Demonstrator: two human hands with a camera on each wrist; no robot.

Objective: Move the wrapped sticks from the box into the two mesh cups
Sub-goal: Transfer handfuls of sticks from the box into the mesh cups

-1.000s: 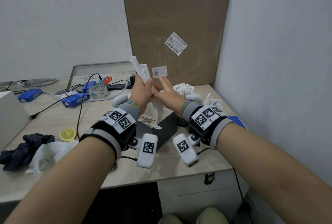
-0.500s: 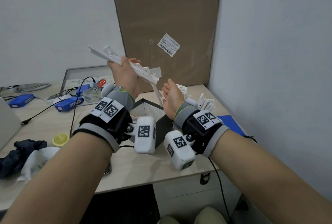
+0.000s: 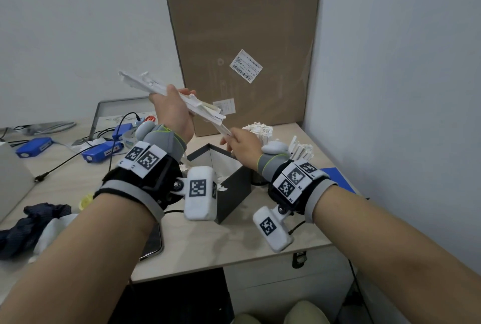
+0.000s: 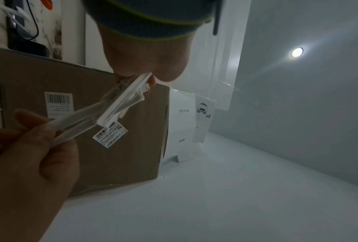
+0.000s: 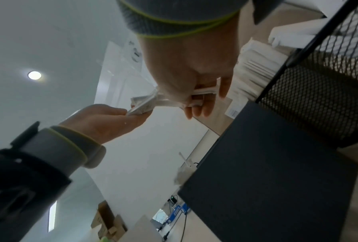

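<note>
My left hand grips a bundle of white wrapped sticks, held slanting above the open black box. My right hand pinches the lower end of a few sticks sticking out of that bundle. In the left wrist view the left hand holds the sticks and the right hand's fingers pinch their far end. In the right wrist view the right hand is curled round the sticks. Two mesh cups full of sticks stand behind the right hand.
A big cardboard carton stands against the wall behind the cups. Left on the desk lie blue devices, cables, a dark cloth and a phone. The wall is close on the right.
The left hand lifted the bundle up and left from over the box and tipped it slanting. The right hand moved from beside it to pinching the bundle's lower end.
</note>
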